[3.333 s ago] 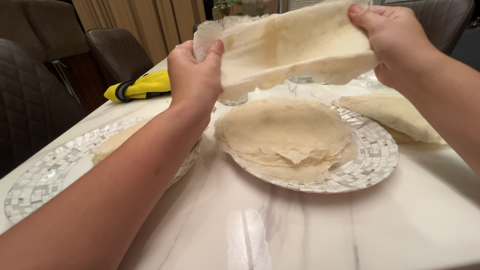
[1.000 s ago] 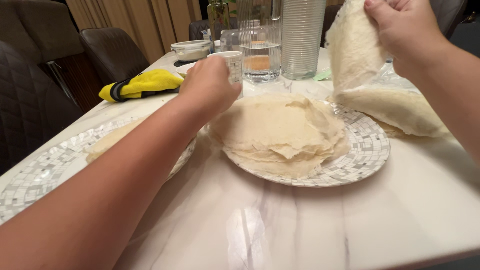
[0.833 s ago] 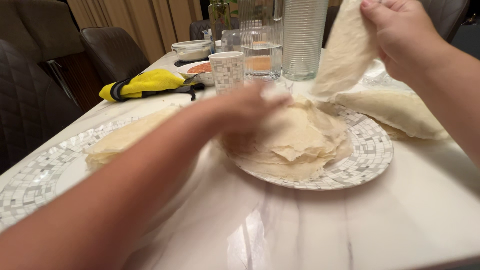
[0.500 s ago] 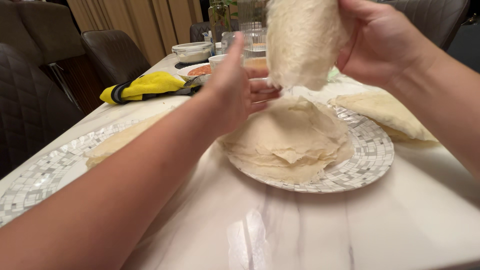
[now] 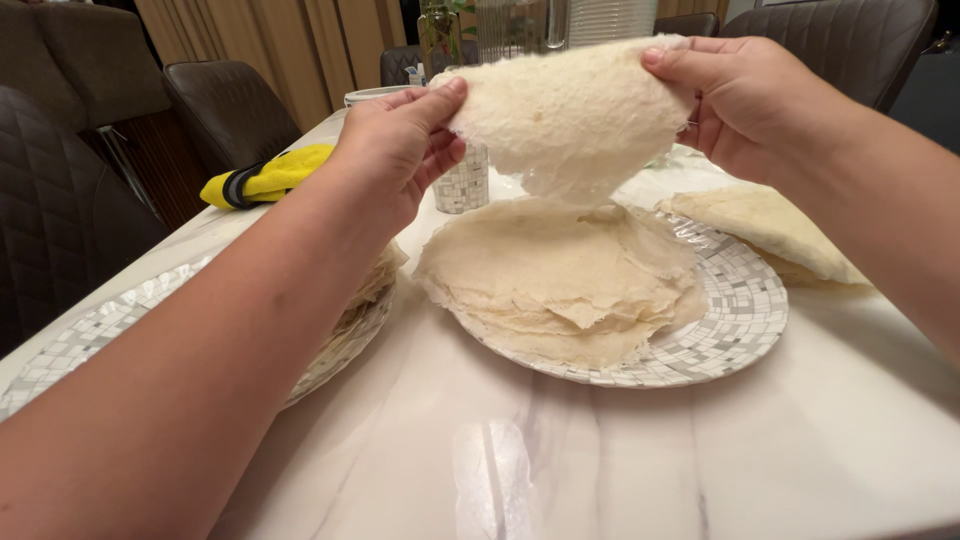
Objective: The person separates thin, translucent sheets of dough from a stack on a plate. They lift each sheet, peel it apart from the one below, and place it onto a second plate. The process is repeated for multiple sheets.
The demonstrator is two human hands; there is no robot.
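now pinched again at both edges, left hand point(image 5: 395, 145) and right hand point(image 5: 745, 100) grasping one thin flatbread point(image 5: 570, 115), spread out above the stack point(image 5: 565, 275) on the mosaic plate point(image 5: 735, 310).

Bare table point(image 5: 560, 450) lies open in front of the plates point(image 5: 735, 320). Behind them a cup point(image 5: 462, 185) and, it seems, glassware point(image 5: 520, 20) block the way; a cloth point(image 5: 265, 172) lies at the left.
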